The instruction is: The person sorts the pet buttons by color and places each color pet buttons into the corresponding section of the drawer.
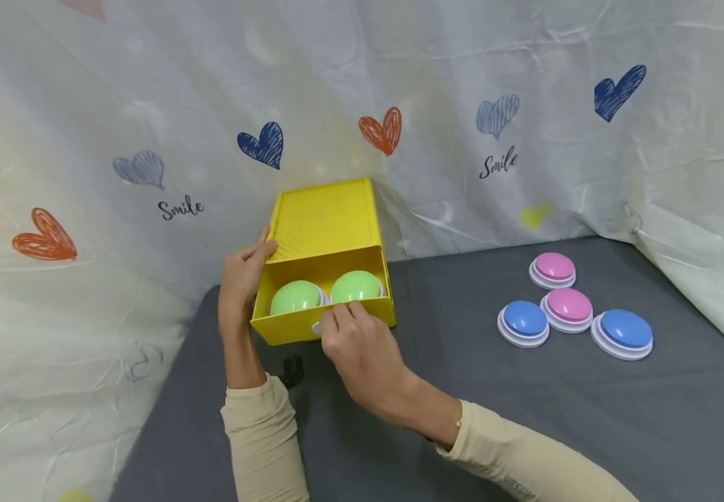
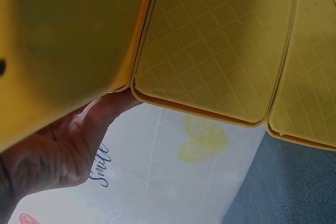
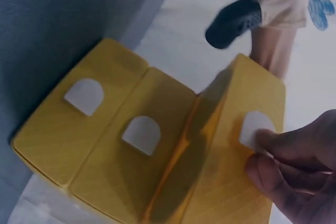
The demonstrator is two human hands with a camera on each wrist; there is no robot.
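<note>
A yellow drawer cabinet stands against the hanging cloth, its top drawer pulled out. Inside that drawer lie two green dome-topped push buttons with white rims. My right hand pinches the drawer's white knob between thumb and fingers. At the cabinet's left side is my left hand, its fingers against the side and its thumb at the top edge; part of it is hidden in the left wrist view. Below the pulled-out drawer, two more yellow drawers with white knobs show in the right wrist view.
On the dark table, to the right, stand two pink push buttons and two blue push buttons on white bases. A white cloth printed with hearts hangs behind the table and at its sides.
</note>
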